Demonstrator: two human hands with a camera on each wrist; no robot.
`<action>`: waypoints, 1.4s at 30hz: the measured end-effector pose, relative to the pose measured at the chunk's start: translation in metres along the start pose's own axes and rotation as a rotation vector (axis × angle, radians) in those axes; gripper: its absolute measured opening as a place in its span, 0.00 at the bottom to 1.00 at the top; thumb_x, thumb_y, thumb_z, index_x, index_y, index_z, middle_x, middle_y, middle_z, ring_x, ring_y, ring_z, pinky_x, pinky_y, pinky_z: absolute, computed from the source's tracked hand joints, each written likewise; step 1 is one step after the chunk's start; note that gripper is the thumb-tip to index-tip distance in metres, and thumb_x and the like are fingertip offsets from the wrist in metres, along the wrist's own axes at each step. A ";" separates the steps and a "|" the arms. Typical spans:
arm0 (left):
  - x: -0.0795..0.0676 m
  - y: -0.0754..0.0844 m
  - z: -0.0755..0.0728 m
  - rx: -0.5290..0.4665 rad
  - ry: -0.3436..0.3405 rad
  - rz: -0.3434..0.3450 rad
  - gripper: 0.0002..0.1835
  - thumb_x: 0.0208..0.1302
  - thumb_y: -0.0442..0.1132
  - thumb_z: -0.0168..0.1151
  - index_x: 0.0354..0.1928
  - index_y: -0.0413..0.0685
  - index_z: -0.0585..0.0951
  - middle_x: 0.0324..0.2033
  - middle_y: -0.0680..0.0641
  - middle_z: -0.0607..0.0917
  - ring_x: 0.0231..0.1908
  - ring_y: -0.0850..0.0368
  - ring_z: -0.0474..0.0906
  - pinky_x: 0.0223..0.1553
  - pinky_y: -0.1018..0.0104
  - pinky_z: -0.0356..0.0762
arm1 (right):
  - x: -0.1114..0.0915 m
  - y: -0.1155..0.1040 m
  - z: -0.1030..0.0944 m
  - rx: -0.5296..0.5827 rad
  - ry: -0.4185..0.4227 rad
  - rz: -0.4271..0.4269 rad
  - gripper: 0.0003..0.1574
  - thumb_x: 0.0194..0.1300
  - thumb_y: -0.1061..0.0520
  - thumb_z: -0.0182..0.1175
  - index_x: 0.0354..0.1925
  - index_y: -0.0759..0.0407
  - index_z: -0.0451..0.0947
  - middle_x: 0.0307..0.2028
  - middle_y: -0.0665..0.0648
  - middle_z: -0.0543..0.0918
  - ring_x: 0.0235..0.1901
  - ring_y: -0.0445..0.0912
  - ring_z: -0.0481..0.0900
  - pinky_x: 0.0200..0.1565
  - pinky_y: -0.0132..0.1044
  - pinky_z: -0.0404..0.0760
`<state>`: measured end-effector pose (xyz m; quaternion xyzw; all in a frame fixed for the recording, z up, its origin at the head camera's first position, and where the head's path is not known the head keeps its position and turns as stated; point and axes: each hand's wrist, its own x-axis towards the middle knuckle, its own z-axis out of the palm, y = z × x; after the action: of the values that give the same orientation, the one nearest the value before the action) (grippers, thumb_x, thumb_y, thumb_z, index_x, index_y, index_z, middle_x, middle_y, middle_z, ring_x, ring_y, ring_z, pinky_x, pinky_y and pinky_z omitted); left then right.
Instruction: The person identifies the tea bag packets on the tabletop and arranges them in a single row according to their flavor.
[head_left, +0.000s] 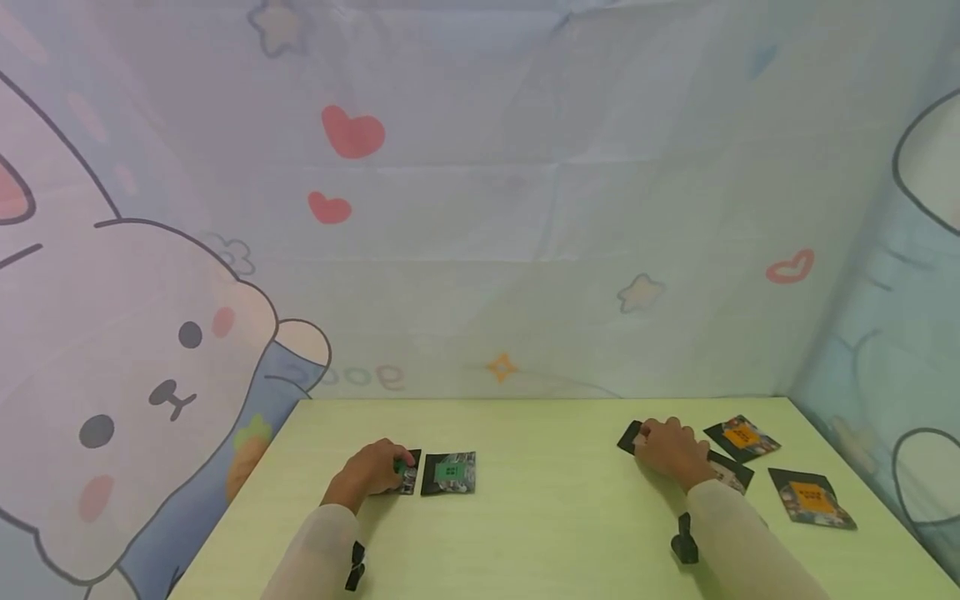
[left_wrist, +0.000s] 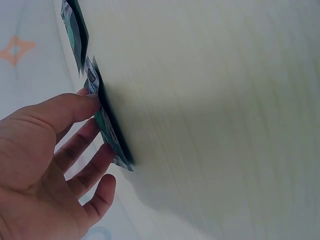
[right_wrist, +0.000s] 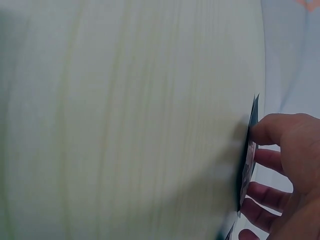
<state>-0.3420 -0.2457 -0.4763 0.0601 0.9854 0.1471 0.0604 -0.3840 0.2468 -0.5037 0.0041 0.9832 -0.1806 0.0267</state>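
Observation:
My left hand (head_left: pixel 375 468) is at the left of the table, its thumb and fingers holding a small flat packet (head_left: pixel 409 473) with a green label. The left wrist view shows the thumb on this packet (left_wrist: pixel 107 120) near one end, the fingers spread along it. Just right of it lies a second green-labelled packet (head_left: pixel 450 473). At the right, my right hand (head_left: pixel 672 450) covers most of a dark-edged packet (head_left: pixel 628 437); its label is hidden. Thumb and fingertips grip that packet (right_wrist: pixel 247 167) in the right wrist view.
Two packets with orange labels lie at the right, one farther back (head_left: pixel 742 437) and one nearer (head_left: pixel 812 497). Another packet (head_left: pixel 729 472) is partly hidden behind the right wrist. The pale table (head_left: pixel 555 517) ends at a printed cloth backdrop (head_left: pixel 480 250).

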 end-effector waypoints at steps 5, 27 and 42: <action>0.000 0.001 -0.001 0.004 -0.005 -0.002 0.16 0.60 0.31 0.70 0.48 0.56 0.87 0.58 0.42 0.81 0.59 0.37 0.78 0.57 0.41 0.77 | 0.003 0.000 0.007 0.028 0.000 -0.030 0.29 0.70 0.48 0.52 0.65 0.58 0.74 0.59 0.71 0.71 0.57 0.71 0.69 0.52 0.73 0.64; -0.001 0.003 -0.001 0.004 -0.009 0.013 0.16 0.59 0.30 0.71 0.48 0.56 0.87 0.55 0.42 0.81 0.56 0.37 0.79 0.55 0.42 0.78 | -0.003 -0.028 0.021 0.056 0.010 -0.123 0.27 0.64 0.46 0.60 0.60 0.50 0.79 0.63 0.68 0.73 0.59 0.67 0.71 0.48 0.66 0.68; -0.002 0.005 -0.002 0.026 0.000 0.022 0.16 0.58 0.30 0.71 0.48 0.55 0.87 0.54 0.43 0.82 0.56 0.38 0.79 0.57 0.42 0.78 | -0.006 -0.062 0.037 0.061 -0.012 -0.177 0.23 0.67 0.44 0.58 0.59 0.43 0.80 0.62 0.61 0.74 0.57 0.60 0.71 0.49 0.64 0.68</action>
<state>-0.3398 -0.2422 -0.4727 0.0720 0.9866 0.1348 0.0579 -0.3768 0.1757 -0.5159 -0.0830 0.9736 -0.2119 0.0164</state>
